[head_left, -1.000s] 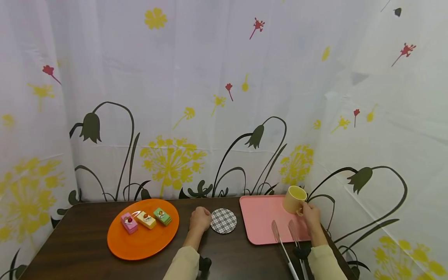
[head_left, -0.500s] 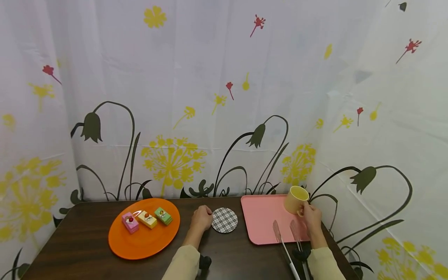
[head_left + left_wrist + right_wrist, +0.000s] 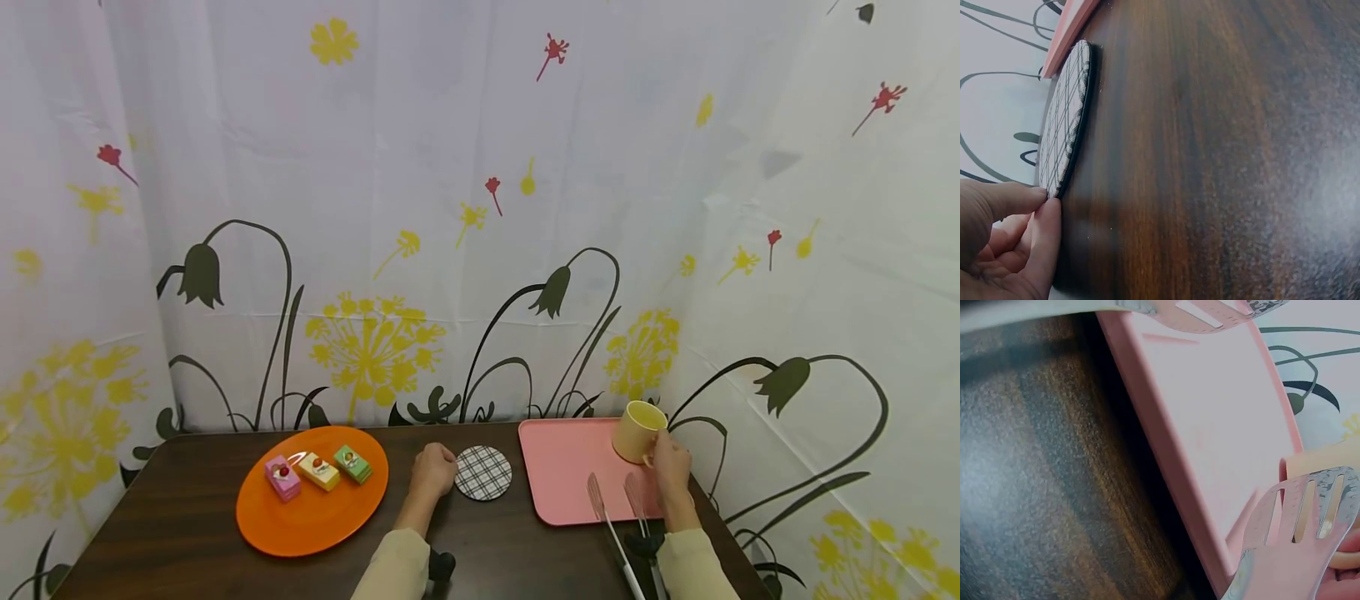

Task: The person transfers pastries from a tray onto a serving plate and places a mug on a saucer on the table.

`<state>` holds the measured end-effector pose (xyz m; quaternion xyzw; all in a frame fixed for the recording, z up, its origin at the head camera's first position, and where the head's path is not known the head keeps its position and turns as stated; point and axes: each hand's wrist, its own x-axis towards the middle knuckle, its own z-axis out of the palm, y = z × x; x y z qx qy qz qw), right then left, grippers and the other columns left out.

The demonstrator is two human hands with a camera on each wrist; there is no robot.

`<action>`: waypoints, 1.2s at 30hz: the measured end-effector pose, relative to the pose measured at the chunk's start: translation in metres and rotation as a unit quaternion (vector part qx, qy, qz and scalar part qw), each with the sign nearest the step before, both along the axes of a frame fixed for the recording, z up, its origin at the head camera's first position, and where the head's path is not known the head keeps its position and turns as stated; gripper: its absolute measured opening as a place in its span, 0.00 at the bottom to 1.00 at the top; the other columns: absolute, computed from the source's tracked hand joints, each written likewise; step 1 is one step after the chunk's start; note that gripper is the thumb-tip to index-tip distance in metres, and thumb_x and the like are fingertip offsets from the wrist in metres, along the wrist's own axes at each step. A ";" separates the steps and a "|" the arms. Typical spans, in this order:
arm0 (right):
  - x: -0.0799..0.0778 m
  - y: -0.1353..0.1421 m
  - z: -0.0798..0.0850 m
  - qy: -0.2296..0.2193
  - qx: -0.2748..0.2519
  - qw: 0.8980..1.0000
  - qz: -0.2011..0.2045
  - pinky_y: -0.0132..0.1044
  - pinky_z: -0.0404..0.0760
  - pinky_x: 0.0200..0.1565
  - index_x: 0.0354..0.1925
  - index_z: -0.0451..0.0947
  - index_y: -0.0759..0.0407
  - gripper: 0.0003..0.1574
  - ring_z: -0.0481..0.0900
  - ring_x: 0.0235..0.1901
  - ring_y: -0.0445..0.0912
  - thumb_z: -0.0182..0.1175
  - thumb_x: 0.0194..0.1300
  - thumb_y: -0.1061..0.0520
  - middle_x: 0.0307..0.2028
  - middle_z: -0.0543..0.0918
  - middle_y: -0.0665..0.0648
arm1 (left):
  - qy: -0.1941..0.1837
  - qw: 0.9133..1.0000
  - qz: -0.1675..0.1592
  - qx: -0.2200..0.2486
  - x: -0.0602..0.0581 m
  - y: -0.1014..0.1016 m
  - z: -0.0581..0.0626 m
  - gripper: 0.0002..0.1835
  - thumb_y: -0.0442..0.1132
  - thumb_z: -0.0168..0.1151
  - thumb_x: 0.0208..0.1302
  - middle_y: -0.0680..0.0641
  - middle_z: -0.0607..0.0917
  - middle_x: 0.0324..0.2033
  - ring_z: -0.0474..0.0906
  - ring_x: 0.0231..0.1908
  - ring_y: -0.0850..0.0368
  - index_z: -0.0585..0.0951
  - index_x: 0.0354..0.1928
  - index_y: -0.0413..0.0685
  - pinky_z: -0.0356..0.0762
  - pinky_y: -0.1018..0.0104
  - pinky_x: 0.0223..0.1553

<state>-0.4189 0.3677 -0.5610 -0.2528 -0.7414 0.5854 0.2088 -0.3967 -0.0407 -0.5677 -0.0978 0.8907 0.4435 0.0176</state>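
Observation:
My left hand [image 3: 432, 471] pinches the near-left edge of a round coaster [image 3: 483, 473] with a dark plaid pattern on white. In the left wrist view, thumb and finger meet at the rim of the coaster [image 3: 1066, 122], which has a dark underside. On the right, my right hand [image 3: 671, 462] holds a yellow mug [image 3: 636, 431] by its handle, at the far right part of a pink tray [image 3: 562, 467]. The mug looks upright, its opening toward me. In the right wrist view a slotted metal head [image 3: 1297, 519] partly covers the mug and the fingers.
An orange oval plate [image 3: 300, 533] at the left bears pink [image 3: 282, 479], yellow [image 3: 320, 473] and green [image 3: 352, 464] toy cake pieces. Two slotted metal utensil heads, a left one [image 3: 596, 493] and a right one [image 3: 634, 493], overlap the tray's near edge, long handles toward me. A patterned curtain [image 3: 420, 167] hangs behind the table.
The whole head view has shifted slightly. Both hands keep their hold on coaster and mug, with hardly any movement against the table.

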 end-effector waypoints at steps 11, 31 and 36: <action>0.005 0.007 -0.005 0.027 -0.039 0.998 -0.033 0.33 0.73 0.26 0.22 0.77 0.56 0.30 0.70 0.23 0.41 0.50 0.79 0.42 0.18 0.74 0.43 | 0.020 1.000 0.009 0.019 -0.019 -0.004 -0.032 0.02 0.31 0.65 0.64 0.43 0.88 0.37 0.83 0.40 0.45 0.85 0.34 0.43 0.84 0.48 0.45; 0.011 -0.006 0.005 0.071 -0.084 0.990 -0.087 0.35 0.69 0.30 0.09 0.67 0.44 0.33 0.68 0.20 0.41 0.57 0.73 0.45 0.12 0.69 0.41 | 0.033 0.998 0.011 0.043 -0.003 -0.002 -0.015 0.04 0.29 0.63 0.65 0.38 0.88 0.39 0.83 0.43 0.41 0.86 0.38 0.37 0.84 0.45 0.47; 0.013 -0.008 0.011 0.086 -0.102 0.988 -0.076 0.36 0.69 0.29 0.09 0.65 0.46 0.34 0.67 0.19 0.42 0.57 0.73 0.47 0.12 0.69 0.43 | 0.044 0.998 0.014 0.043 -0.012 -0.003 -0.029 0.04 0.30 0.63 0.65 0.39 0.88 0.39 0.83 0.42 0.41 0.86 0.37 0.39 0.84 0.47 0.46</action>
